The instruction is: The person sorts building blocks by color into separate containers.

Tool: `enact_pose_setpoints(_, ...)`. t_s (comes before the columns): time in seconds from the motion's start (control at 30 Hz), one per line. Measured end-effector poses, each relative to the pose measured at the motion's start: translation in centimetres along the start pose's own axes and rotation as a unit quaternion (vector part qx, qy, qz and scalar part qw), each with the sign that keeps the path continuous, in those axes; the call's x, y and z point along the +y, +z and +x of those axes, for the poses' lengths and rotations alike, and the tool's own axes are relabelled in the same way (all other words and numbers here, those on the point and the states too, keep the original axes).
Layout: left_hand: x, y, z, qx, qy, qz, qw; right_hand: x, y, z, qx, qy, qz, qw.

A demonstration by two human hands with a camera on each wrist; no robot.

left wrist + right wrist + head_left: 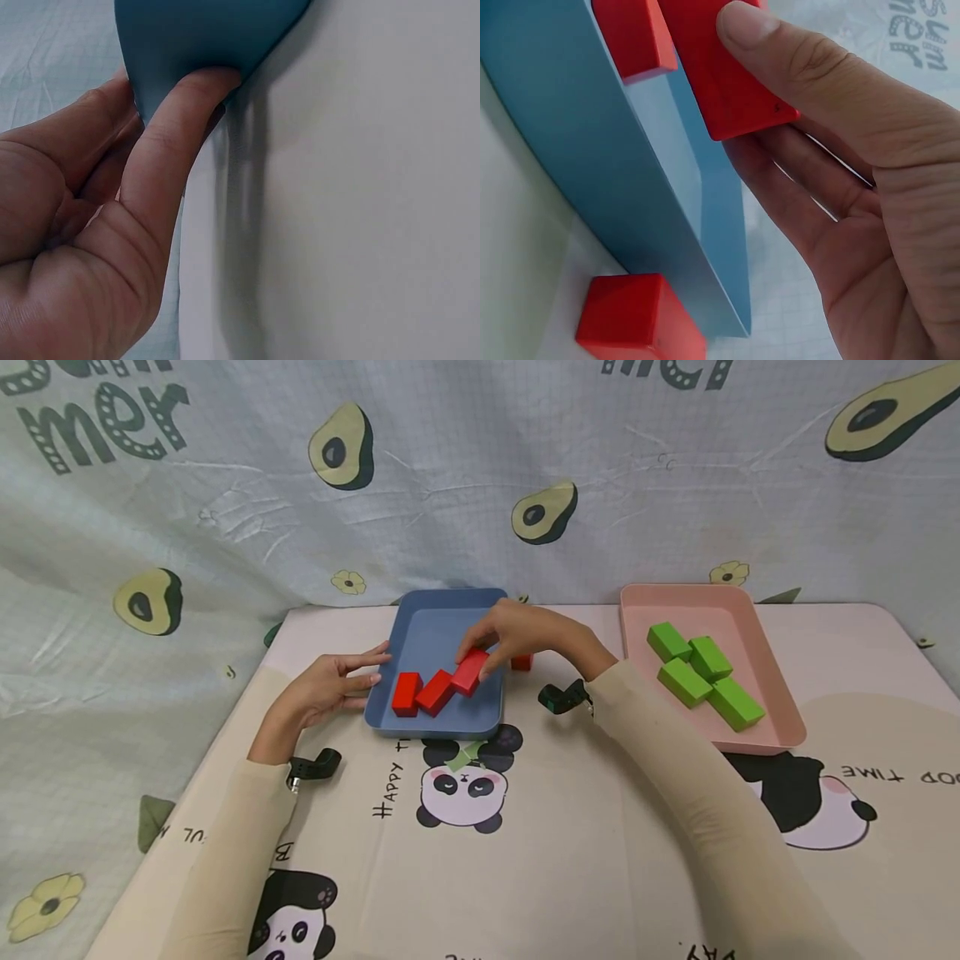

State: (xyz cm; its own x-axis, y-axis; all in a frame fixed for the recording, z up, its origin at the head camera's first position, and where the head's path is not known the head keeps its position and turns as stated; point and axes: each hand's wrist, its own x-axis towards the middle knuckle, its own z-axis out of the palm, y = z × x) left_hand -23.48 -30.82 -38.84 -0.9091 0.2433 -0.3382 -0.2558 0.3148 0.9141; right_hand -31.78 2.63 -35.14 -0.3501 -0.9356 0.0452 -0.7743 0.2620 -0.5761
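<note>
My right hand [517,628] pinches a red block [470,672] between thumb and fingers over the blue tray [438,627]. In the right wrist view, the thumb lies on top of that block [731,82] and the fingers are under it. Two more red blocks, one on the left [406,696] and one tilted beside it [436,692], are inside the tray's near half. Outside the tray's right wall another red block [622,311] sits on the table. My left hand [321,693] touches the tray's left side with extended fingers; its thumb [169,142] presses the outer wall.
A pink tray [716,606] with several green blocks [685,682] stands to the right, beyond my right forearm. The tabletop [570,827] bears panda prints. Behind the trays hangs a cloth [442,468] with avocado prints.
</note>
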Motion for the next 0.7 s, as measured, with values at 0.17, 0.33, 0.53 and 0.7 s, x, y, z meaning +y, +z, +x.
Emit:
enact_pose_setpoints(0.17,0.0,0.0,0.0,0.000,-0.002,-0.001,1.0000,0.5,-0.2,0.5,-0.009,0.004,-0.004,0.9999)
enact_pose_setpoints(0.33,0.1,0.1,0.1,0.002,-0.002,0.004,1.0000,1.1,-0.3,0.8,-0.004,0.016,-0.017,0.9997)
enact_pose_setpoints(0.53,-0.1,0.1,0.0,-0.002,-0.003,0.003,1.0000,1.2,-0.1,1.5,-0.006,0.014,-0.033,0.9993)
enact_pose_setpoints(0.7,-0.1,0.0,0.0,0.000,-0.003,0.001,1.0000,1.2,0.0,2.6,-0.007,0.007,-0.037,0.9993)
